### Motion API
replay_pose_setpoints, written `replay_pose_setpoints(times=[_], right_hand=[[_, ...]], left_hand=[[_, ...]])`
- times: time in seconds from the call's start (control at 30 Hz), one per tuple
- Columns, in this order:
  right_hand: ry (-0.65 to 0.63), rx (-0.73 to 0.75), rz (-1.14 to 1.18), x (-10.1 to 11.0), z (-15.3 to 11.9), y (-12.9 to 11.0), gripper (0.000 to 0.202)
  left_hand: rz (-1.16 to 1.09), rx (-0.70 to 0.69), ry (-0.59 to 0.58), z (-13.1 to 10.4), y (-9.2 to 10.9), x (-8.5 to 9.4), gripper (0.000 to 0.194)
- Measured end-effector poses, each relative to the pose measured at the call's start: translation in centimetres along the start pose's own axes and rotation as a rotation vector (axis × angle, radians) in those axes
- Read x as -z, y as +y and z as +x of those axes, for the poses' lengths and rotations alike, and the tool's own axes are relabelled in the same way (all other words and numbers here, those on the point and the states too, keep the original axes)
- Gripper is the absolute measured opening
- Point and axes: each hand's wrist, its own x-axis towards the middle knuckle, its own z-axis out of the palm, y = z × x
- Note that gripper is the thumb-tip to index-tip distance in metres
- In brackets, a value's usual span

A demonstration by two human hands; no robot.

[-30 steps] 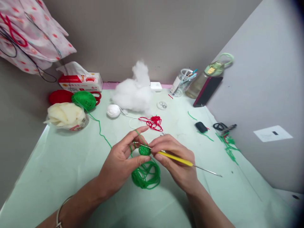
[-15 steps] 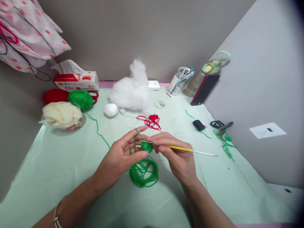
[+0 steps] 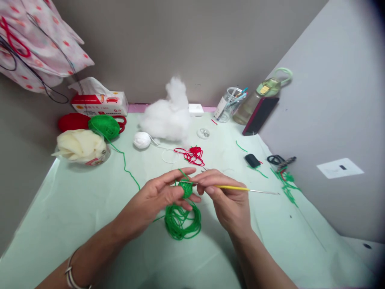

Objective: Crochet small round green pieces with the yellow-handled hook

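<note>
My left hand (image 3: 164,190) pinches a small green crochet piece (image 3: 187,189) between thumb and fingers, with green yarn running up over its raised index finger. From the right, my right hand (image 3: 224,196) grips the yellow handle of a crochet hook (image 3: 231,187). The hook's thin metal end lies at the top edge of the crochet piece; whether it passes through a stitch is too small to tell. Its other metal end sticks out to the right, past my hand. Below the hands, a loose coil of green yarn (image 3: 170,224) rests on the table.
White stuffing (image 3: 164,120), a white yarn ball (image 3: 141,140) and tangled red yarn (image 3: 194,155) lie beyond my hands. At left are a green yarn ball (image 3: 105,127) and a tissue pack (image 3: 100,103). A clear cup (image 3: 225,106), a bottle (image 3: 245,110) and a phone (image 3: 261,116) stand back right.
My left hand has turned, its lower fingers now extending beneath the crochet piece, which shows more of its side. The hook has shifted slightly right and down with my right hand.
</note>
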Motion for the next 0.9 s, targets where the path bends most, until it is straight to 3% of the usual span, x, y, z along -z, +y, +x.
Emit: replay_pose_setpoints(times=[0.13, 0.37, 0.57, 0.9], right_hand=[[-0.01, 0.003, 0.04, 0.1, 0.0, 0.0, 0.016], [-0.035, 0.027, -0.064, -0.5, 0.1, -0.3, 0.016], [-0.053, 0.035, -0.1, -1.0, 0.1, -0.5, 0.018], [-0.021, -0.104, 0.171, -0.5, -0.3, 0.3, 0.016]], left_hand=[[0.026, -0.013, 0.006, -0.1, 0.6, 0.2, 0.033], [0.068, -0.058, 0.128, 0.0, 0.7, 0.0, 0.057], [0.204, -0.182, 0.168, -0.1, 0.0, -0.2, 0.063], [0.278, -0.189, 0.203, -0.4, 0.3, -0.5, 0.063]])
